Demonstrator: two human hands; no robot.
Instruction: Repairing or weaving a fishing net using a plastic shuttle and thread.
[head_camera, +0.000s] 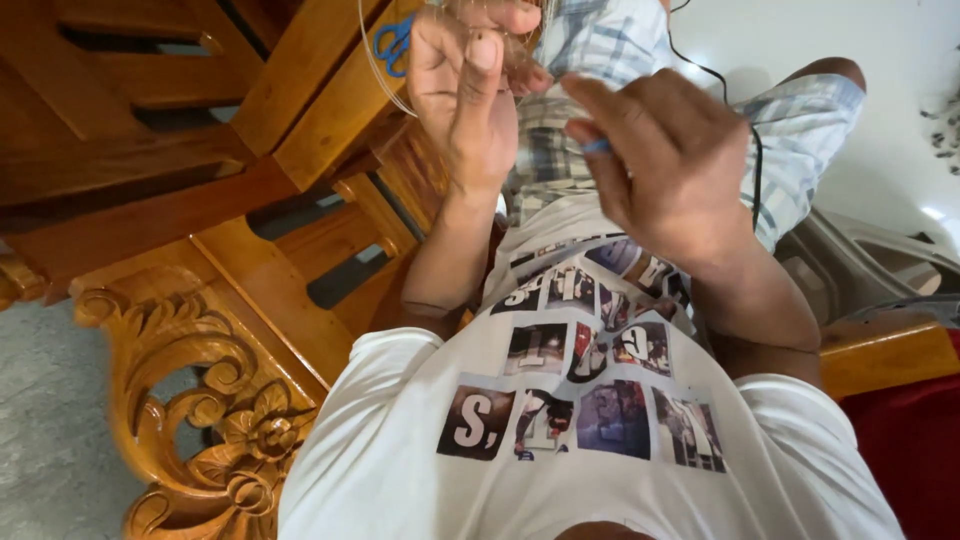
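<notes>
My left hand (470, 95) is raised over my lap with its fingers pinched on a thin pale wire (372, 70), which loops out to the left over the wood. Beside it, my right hand (665, 165) pinches a small blue object (597, 146) between thumb and fingers, close to the left hand's fingertips. What the blue object is cannot be made out. Both hands hover above my plaid shorts (600, 50) and white printed shirt (560, 420).
Blue-handled scissors (392, 45) lie on the carved wooden bench (230, 330) to my left. A thin black cable (752, 150) runs over my right leg. A grey plastic chair (860, 260) and red cloth (910, 450) are at right.
</notes>
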